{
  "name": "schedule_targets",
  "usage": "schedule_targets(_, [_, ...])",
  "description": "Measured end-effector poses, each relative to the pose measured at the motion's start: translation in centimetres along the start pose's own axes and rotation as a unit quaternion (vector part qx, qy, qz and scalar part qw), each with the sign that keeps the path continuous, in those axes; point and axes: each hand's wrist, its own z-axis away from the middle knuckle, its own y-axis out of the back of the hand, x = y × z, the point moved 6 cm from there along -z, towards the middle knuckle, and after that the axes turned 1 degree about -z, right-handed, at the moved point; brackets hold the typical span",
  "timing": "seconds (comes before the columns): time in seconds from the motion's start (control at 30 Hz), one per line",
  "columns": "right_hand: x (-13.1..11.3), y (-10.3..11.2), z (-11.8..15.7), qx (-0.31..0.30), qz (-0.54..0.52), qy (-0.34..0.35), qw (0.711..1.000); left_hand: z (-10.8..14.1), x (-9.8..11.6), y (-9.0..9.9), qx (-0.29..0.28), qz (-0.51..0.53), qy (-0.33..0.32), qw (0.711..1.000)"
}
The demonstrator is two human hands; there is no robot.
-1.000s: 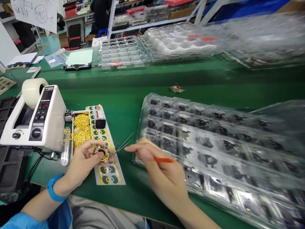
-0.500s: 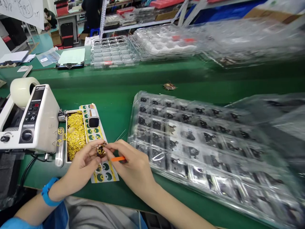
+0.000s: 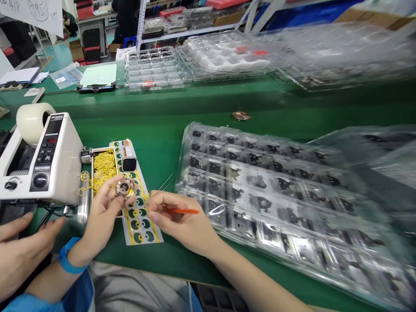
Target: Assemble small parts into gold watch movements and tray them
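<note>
Between the thumb and fingers of my left hand point(image 3: 105, 210) is a small round part point(image 3: 124, 187) with a pale ring and a dark centre, tilted up. My right hand point(image 3: 178, 221) grips an orange stick tool point(image 3: 183, 211), a little to the right of the part and apart from it. Under and beside my left hand lies a white sheet of green and yellow stickers point(image 3: 143, 232), with a smartwatch-like device point(image 3: 129, 163) on it. A narrow box of yellow rings point(image 3: 104, 167) is behind my left hand, partly covered by it.
Another person's hands point(image 3: 29, 247) reach in at the lower left. A white tape dispenser point(image 3: 61, 160) stands at the left. Stacked clear trays of dark parts point(image 3: 214, 167) fill the right. Another small round part point(image 3: 240, 115) lies behind them. More trays point(image 3: 156, 71) line the back ledge.
My right hand has moved right, away from the round part. My left hand has shifted left and up with the part, turning its face into view. Another person's hands have appeared at lower left.
</note>
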Motion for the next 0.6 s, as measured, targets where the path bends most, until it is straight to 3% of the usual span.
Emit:
schedule_targets(0.1, [1.0, -1.4, -0.3, -0.016, 0.08, 0.017, 0.996, 0.0, 0.9, 0.5, 0.037, 0.022, -0.057, 0.997])
schedule_targets(0.23, [2.7, -3.2, -0.9, -0.014, 0.235, 0.028, 0.972, 0.0, 1.9, 0.7, 0.051, 0.04, -0.097, 0.993])
schedule_targets(0.37, [1.7, -2.5, 0.2, 0.013, 0.282, 0.057, 0.958, 0.3, 2.6, 0.9, 0.066, 0.054, -0.106, 0.991])
schedule_targets(0.47, [-0.3, 1.5, 2.9, 0.107, 0.369, 0.1, 0.918, 0.6, 2.9, 1.2, 0.088, 0.04, -0.093, 0.991])
schedule_targets(0.6, [-1.3, 11.6, 8.5, 0.262, 0.509, 0.018, 0.82, 0.6, 2.4, 1.8, 0.104, 0.005, -0.031, 0.994])
